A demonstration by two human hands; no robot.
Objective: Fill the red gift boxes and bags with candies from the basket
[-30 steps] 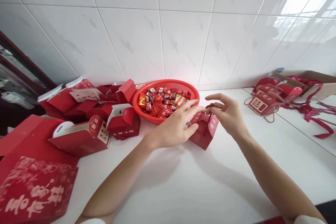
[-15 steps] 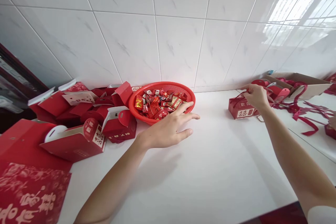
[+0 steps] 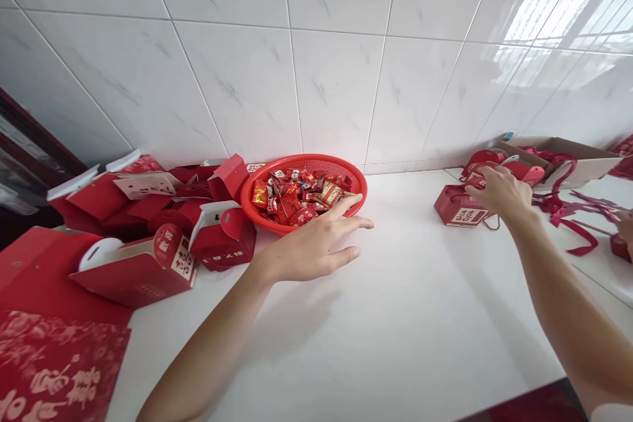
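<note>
White counter: your left hand is open, empty; your right hand half-curls at the box, perhaps steadying it, grip unclear.

my left hand hovers palm down with fingers spread, while my right arm reaches forward, right hand lowered with fingers bent.

The right hand hides part of the small red box, the co-worker's hand is cut off by the right edge, and the large red bag runs out of view at lower left.
</note>
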